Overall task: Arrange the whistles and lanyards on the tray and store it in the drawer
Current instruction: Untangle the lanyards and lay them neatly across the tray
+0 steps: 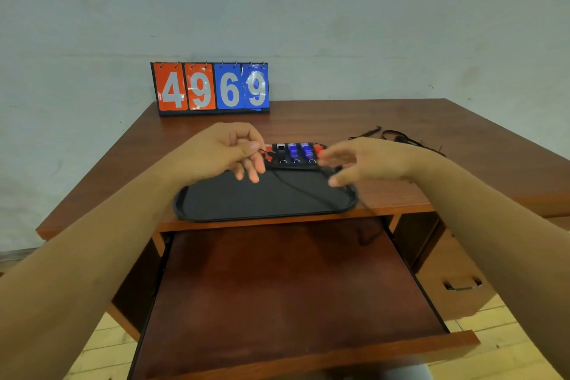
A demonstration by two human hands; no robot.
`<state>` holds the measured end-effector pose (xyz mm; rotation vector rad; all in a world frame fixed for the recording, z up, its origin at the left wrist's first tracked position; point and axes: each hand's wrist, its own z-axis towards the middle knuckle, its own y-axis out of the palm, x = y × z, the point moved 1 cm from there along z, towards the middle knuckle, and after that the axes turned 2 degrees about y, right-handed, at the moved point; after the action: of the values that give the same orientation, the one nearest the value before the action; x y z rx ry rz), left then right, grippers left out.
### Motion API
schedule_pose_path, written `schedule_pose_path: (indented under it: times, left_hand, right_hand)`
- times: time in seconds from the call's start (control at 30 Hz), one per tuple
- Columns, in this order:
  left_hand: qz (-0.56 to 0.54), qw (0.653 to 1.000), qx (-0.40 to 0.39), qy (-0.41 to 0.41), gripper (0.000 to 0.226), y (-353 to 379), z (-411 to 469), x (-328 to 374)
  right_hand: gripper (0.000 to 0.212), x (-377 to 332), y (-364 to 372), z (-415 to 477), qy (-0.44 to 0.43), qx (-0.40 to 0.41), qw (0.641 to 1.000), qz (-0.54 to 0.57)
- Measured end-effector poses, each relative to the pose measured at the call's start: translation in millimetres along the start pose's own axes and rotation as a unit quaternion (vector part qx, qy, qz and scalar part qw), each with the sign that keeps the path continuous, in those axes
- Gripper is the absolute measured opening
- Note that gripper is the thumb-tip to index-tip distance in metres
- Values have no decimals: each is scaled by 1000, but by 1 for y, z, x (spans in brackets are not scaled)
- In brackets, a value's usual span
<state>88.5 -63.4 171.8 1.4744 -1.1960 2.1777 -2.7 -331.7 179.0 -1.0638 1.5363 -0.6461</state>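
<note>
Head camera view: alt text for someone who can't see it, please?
Two hands work over a black tray on a wooden desk: the left hand pinches a cord beside a row of red, black and blue whistles, the right hand is open. Below is an open drawer; behind, a scoreboard reads 4969.

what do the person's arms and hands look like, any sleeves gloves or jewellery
The left forearm and right forearm are bare as far as the frame shows, with no sleeve edge in view. The left hand and right hand wear no gloves, and no watch, bracelet or ring shows. The right hand is motion-blurred, so a thin ring there cannot be ruled out.
</note>
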Motion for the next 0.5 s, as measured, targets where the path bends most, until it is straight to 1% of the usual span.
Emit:
schedule_pose_path:
  times: [0.03,0.07,0.1,0.13,0.2,0.27,0.33,0.43,0.5]
  left_hand:
    - [4,1000,-11,5,16,4,1,3]
    - [12,1000,-17,11,17,8,2,6]
    - [24,999,-19,17,17,11,3,10]
    - [39,999,-15,20,17,12,4,12]
    - [67,998,6,15,18,10,2,15]
    - [84,996,39,0,18,3,-1,11]
    - [90,993,69,-14,18,-5,-6,3]
    - [93,988,117,-38,18,-22,-13,-15]
    - [104,982,144,-60,20,-33,-17,-28]
  right_hand:
    - [76,-10,5,3,-31,13,996,86]
    - [78,-18,11,8,-58,23,986,157]
    - [70,-26,18,13,-75,31,977,200]
    - [56,-32,25,17,-82,36,971,223]
    - [31,-44,37,22,-93,37,966,238]
    - [21,-46,44,22,-102,56,968,225]
    - [23,-43,47,20,-107,69,964,235]
    - [24,-31,49,23,-100,56,947,301]
    - [24,-22,46,24,-76,76,953,282]
